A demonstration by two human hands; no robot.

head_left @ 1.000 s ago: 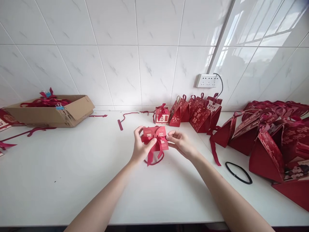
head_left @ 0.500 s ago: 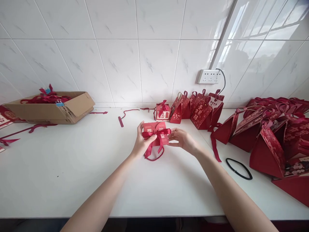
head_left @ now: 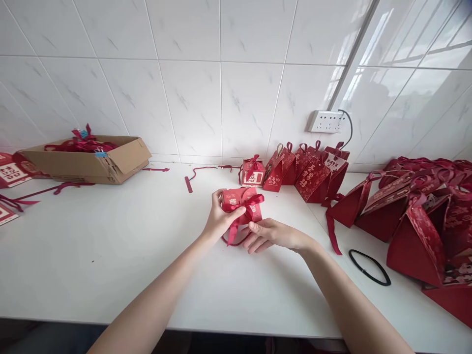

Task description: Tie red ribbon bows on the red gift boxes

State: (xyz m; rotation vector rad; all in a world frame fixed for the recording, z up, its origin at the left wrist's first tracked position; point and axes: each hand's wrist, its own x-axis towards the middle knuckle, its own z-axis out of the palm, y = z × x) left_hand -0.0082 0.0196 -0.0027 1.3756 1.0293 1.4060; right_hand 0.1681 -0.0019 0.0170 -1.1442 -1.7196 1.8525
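A small red gift box [head_left: 234,196] with gold lettering and a red satin ribbon bow [head_left: 254,200] is in front of me on the white table. My left hand [head_left: 221,214] grips its left side, thumb pressed on the knot of the bow. One ribbon tail [head_left: 233,232] hangs down over the near edge, and a twisted red cord handle [head_left: 226,241] loops out below it. Beside the box's lower right corner is my right hand [head_left: 267,235], fingers extended and thumb apart, close to the cord. Whether its fingertips touch the cord is unclear.
Behind stand a finished red box [head_left: 252,174] and several red peaked bags [head_left: 311,177]. More red bags [head_left: 416,231] crowd the right, near a black elastic loop [head_left: 368,268]. A cardboard box [head_left: 81,167] of ribbons stands left; a power strip [head_left: 327,121] is on the wall.
My right hand has moved from the box's right side down toward its near edge and the cord. My left hand keeps its hold on the box. The camera view has shifted slightly.
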